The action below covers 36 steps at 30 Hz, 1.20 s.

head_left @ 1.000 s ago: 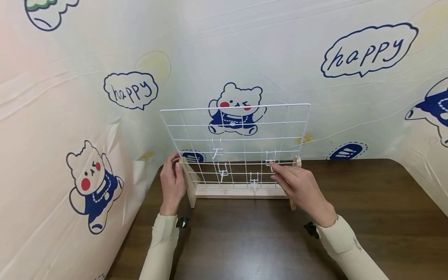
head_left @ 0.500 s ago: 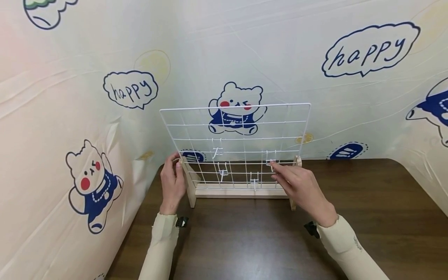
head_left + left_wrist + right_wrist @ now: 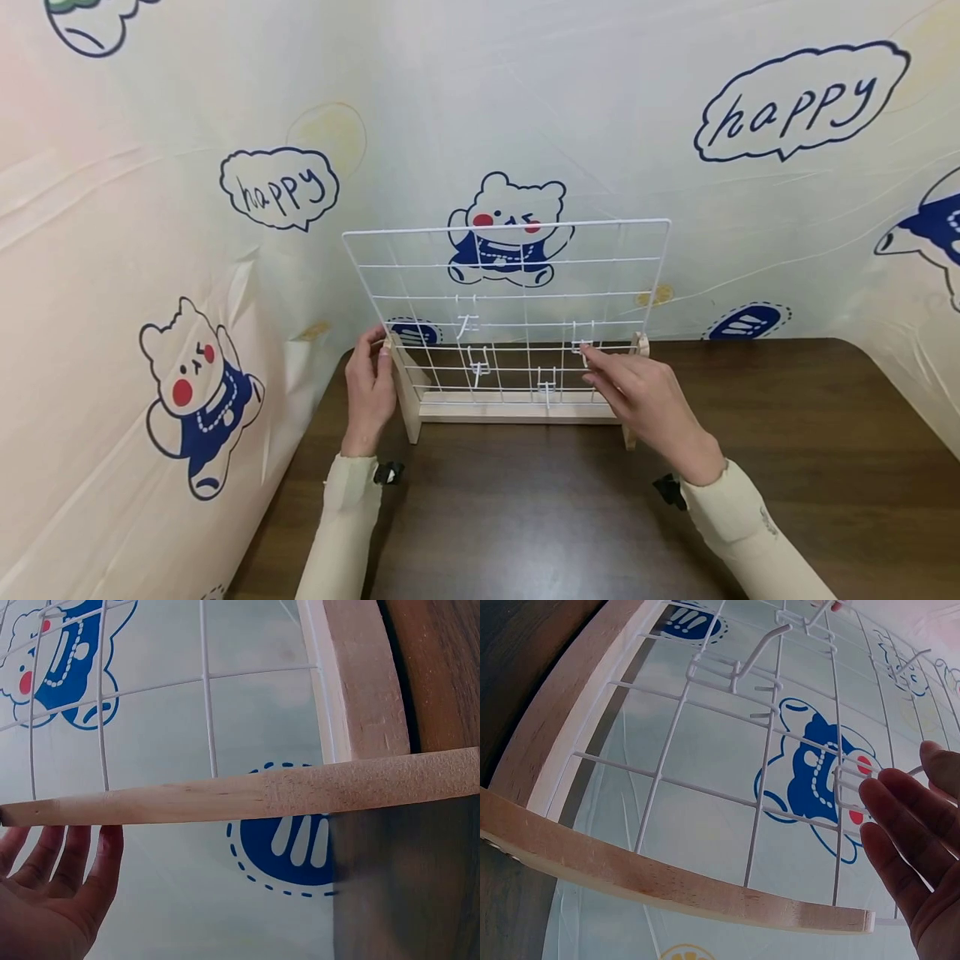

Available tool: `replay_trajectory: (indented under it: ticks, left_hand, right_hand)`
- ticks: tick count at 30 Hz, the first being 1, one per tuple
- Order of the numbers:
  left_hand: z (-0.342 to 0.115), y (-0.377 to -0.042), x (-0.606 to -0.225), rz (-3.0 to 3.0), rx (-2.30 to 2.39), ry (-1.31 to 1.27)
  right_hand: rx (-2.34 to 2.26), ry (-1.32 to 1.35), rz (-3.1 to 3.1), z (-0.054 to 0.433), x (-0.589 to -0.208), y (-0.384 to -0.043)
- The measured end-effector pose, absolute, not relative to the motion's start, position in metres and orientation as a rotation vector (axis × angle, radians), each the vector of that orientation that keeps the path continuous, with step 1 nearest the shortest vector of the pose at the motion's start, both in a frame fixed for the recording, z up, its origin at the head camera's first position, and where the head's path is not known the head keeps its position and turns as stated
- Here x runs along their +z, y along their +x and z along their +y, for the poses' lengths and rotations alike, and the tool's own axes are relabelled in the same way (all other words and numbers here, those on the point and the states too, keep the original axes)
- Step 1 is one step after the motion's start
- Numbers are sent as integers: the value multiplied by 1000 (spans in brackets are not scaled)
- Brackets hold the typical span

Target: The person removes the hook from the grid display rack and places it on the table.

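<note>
A white wire grid panel (image 3: 420,264) leans upright in a wooden stand, with several white wire hooks hung on its lower half. At the left, my left hand (image 3: 369,396) rests against the outer side of the wooden upright (image 3: 187,804); in the left wrist view its fingertips touch the wood. My right hand (image 3: 652,392) is at the rightmost hook (image 3: 851,787), its thumb and index finger pinching the prong. Another hook (image 3: 480,367) hangs left of centre, a further hook (image 3: 546,387) low in the middle, and the highest hook (image 3: 467,321) upper left.
The stand's wooden crossbar (image 3: 517,410) runs low between its uprights on a dark brown wooden table (image 3: 510,508). A pale fabric backdrop (image 3: 600,100) printed with bears and "happy" bubbles rises behind and at the left. Black wrist mounts (image 3: 670,492) sit at both cuffs.
</note>
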<state>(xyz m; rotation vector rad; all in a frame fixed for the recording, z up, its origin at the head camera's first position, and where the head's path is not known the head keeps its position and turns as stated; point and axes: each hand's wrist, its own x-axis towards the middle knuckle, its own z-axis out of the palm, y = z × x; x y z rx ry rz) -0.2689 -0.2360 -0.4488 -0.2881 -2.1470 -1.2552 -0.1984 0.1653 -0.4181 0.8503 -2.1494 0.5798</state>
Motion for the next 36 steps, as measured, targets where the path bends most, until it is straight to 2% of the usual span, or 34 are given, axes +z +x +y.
replay_trajectory:
  ticks: [10, 20, 36]
  left_hand:
    - [-238, -268, -445, -2157, -1393, -278]
    - [-230, -249, -420, -2113, -1431, -357]
    - [-232, -251, -424, -2084, -1465, -372]
  right_hand:
    - [597, 859, -2146, 165, -418, -198]
    - [602, 866, -2130, 163, -420, -202]
    - [634, 877, -2047, 157, -419, -205]
